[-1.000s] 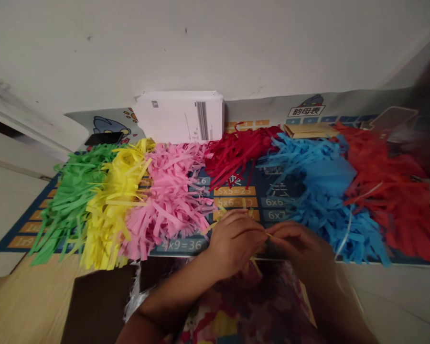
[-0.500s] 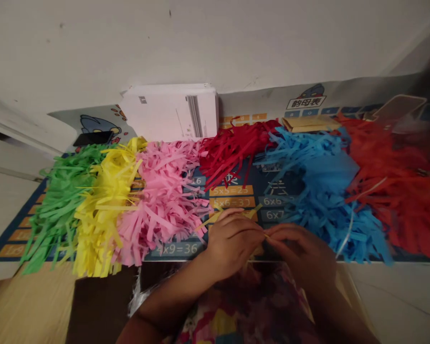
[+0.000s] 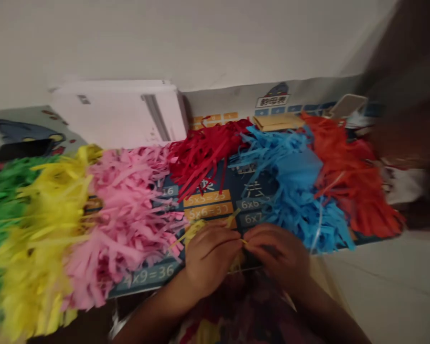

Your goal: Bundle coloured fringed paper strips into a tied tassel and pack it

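My left hand (image 3: 212, 258) is closed at the near edge of the table, its fingers bunched round some yellow paper strips (image 3: 194, 230) whose ends stick out past the knuckles. Beside it, my right hand (image 3: 281, 253) pinches with thumb and forefinger at the end of a thin yellow strip (image 3: 244, 241) that runs between the two hands. The fingertips of both hands almost meet. Most of the yellow paper lies hidden behind my left hand. Just left of it is a heap of pink paper fringe (image 3: 125, 210), and behind my right hand lies blue fringe (image 3: 297, 191).
Yellow fringe (image 3: 46, 229) and green fringe (image 3: 3, 196) lie at left. Dark red fringe (image 3: 211, 148) and orange-red fringe (image 3: 351, 177) lie farther right. A white package (image 3: 118, 112) leans on the wall. A printed mat (image 3: 143, 278) covers the table. A flat tan packet (image 3: 277, 122) sits behind.
The whole view has swung to the right, so the table's things appear farther left. Both hands stay close together, pinching the yellow paper.
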Tool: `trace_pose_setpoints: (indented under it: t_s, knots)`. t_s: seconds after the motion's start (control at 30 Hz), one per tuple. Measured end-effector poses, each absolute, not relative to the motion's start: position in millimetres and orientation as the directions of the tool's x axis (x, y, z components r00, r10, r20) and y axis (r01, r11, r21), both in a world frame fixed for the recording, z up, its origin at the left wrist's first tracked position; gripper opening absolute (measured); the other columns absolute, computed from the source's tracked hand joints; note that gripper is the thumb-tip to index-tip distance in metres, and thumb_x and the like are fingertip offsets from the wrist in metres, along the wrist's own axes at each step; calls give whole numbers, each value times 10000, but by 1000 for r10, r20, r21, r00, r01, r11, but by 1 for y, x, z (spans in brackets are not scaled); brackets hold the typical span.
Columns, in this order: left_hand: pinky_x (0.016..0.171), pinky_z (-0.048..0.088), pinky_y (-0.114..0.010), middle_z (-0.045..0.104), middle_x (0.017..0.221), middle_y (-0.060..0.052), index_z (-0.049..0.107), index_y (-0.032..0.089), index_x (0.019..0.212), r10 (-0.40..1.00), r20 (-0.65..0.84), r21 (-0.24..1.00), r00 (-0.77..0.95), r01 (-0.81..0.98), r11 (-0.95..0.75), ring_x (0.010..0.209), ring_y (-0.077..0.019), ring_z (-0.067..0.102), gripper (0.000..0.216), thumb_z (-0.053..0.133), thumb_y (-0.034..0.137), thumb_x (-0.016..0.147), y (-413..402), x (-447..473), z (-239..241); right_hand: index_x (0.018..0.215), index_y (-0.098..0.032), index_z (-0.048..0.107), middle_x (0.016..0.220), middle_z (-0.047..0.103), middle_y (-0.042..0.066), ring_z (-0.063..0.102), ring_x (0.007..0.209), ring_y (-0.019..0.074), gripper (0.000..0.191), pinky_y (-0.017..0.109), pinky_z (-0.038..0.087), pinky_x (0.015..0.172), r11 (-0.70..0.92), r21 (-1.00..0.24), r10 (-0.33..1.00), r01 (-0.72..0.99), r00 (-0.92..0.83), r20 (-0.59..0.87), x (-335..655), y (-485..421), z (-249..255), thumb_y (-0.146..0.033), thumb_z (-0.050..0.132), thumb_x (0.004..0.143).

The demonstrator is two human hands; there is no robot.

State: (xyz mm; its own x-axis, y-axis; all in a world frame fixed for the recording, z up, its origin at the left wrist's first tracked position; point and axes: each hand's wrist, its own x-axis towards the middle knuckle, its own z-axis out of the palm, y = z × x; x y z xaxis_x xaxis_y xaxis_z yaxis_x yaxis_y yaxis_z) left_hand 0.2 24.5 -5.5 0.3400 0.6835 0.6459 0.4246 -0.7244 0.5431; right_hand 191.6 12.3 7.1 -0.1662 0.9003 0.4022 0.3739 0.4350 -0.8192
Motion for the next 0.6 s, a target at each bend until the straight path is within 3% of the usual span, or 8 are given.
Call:
trace_pose_setpoints:
  t_s: [0.3, 0.6]
  knots:
    - [984, 571, -317, 784, 957, -39, 694, 201, 1001, 699, 642, 588, 315, 383, -712, 938, -141, 741, 115, 606, 164, 937, 23, 0, -3, 830, -277, 712, 841, 753, 6, 711, 769, 180, 99, 301, 576, 685, 388, -815, 921, 431, -221, 322, 197, 11, 3, -244, 645, 895]
    - [1006, 555, -304, 784, 977, -46, 694, 186, 1014, 677, 649, 564, 347, 377, -735, 956, -135, 738, 127, 590, 159, 947, 21, -3, -3, 823, -250, 689, 816, 749, 5, 712, 744, 162, 115, 265, 576, 668, 438, -780, 899, 448, -225, 376, 196, 11, 8, -234, 622, 915]
